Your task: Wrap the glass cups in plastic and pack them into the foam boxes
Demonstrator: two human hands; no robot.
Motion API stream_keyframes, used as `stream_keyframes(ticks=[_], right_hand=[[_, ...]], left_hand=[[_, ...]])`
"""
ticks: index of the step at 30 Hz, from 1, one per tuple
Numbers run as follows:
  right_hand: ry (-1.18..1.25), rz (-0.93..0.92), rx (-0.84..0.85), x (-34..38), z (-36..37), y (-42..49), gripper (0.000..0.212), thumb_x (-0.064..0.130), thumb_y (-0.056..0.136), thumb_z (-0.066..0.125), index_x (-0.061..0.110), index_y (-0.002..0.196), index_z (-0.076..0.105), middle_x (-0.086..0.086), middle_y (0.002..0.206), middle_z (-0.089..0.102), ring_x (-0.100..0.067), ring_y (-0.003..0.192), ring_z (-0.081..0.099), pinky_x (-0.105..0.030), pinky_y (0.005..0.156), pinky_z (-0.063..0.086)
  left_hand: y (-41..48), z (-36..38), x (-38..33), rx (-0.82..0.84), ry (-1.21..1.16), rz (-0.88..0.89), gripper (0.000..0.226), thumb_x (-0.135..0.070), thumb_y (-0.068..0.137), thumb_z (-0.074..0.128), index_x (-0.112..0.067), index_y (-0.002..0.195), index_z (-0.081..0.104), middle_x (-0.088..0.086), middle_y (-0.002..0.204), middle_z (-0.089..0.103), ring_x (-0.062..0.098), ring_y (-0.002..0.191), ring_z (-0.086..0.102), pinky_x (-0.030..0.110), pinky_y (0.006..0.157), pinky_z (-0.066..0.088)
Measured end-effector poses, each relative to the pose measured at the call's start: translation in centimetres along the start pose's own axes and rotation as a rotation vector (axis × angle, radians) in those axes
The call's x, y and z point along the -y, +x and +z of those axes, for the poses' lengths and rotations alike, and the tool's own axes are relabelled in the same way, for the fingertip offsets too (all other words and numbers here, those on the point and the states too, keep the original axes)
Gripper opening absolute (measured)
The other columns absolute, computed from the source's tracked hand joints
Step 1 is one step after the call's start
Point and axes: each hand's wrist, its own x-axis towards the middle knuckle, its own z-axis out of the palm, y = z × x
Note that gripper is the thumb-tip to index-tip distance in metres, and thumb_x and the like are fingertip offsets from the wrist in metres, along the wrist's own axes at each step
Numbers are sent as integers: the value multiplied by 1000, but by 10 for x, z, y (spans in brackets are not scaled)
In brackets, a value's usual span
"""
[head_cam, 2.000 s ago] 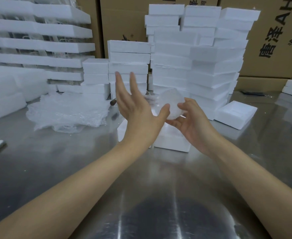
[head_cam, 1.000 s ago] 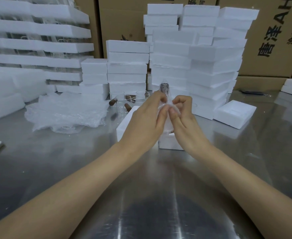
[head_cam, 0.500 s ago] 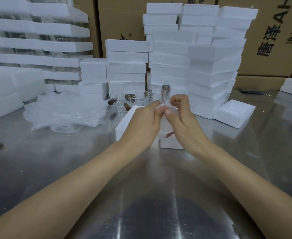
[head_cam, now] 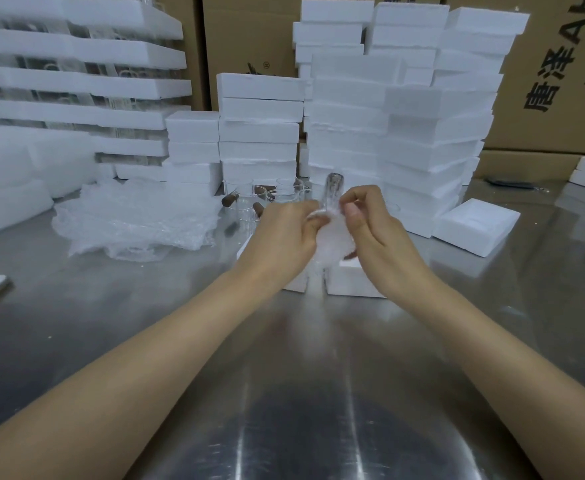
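Hands [head_cam: 332, 233] around wrapped cup [head_cam: 332, 244]

Right cardboard carton [head_cam: 557, 81]: large black characters "唐泽" are printed on its face, with the Latin letters "A" and a cut-off "H" beside them.
Same carton, smaller print: a column beginning "沧" is seen at the frame edge; the rest cannot be read.
Middle cardboard carton [head_cam: 249, 39]: a small "®" mark is printed beside a dark logo, mostly hidden behind foam.
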Motion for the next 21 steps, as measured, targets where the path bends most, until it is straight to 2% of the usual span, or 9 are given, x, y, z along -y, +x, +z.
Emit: stream_keyframes(ticks=[4,6,8,10,13,14,16,18,21], right_hand=[[-121,84,57,-5,-5,1,29,3,93,43,25,106,57,14,102,64,3,95,59,-8,80,43],[-255,99,227,-7,-4,-4,31,10,90,50,34,106,62,13,113,64,-1,94,60,-4,79,39],[-349,66,394,-5,3,-9,30,19,87,55,38,109,64,12,116,64,9,87,56,-2,77,37],[-502,-42,498,-6,10,-14,29,22,86,56,34,110,67,11,115,66,6,98,55,-12,92,37],[-682,-174,534,-4,17,-16,24,24,88,54,34,104,69,15,110,66,-6,112,51,-30,113,19],[-675,-183,536,-3,18,-17,23,24,89,53,34,103,69,17,108,66,-6,112,51,-30,114,14],[-638,-190,543,-1,19,-18,22,24,90,52,31,100,69,17,104,68,-10,107,54,-33,111,20],[-627,-192,547,2,20,-18,21,24,90,51,29,100,70,15,102,69,-14,103,56,-35,106,28],[-634,-194,550,3,21,-18,22,24,91,51,29,101,70,14,102,70,-14,100,56,-35,105,30]], left_hand=[[7,-11,13,-119,46,-92,31,-13,97,52,-20,67,46,-10,51,37,11,50,38,26,53,20],[10,-20,20,-176,89,-131,28,-14,98,50,-19,70,50,-5,52,40,17,52,38,27,53,20],[12,-28,28,-221,76,-159,28,-13,96,52,-17,68,54,0,52,43,22,54,38,27,52,22],[15,-34,35,-230,26,-183,33,-14,93,57,-15,61,53,5,50,39,22,57,37,31,51,36],[20,-39,40,-193,-27,-220,18,-16,86,67,-4,73,70,22,65,58,23,60,51,41,58,55],[21,-40,42,-172,-24,-226,12,-16,83,70,-7,77,74,15,67,63,24,62,56,39,60,55],[22,-40,45,-108,12,-231,9,-16,79,74,-7,77,75,3,68,60,21,64,53,36,61,48],[20,-35,49,-12,74,-238,12,-16,78,76,-5,76,73,0,70,53,18,67,47,35,63,43],[16,-25,54,75,155,-285,12,-18,81,74,-17,70,70,-2,65,46,20,66,42,32,59,34]])
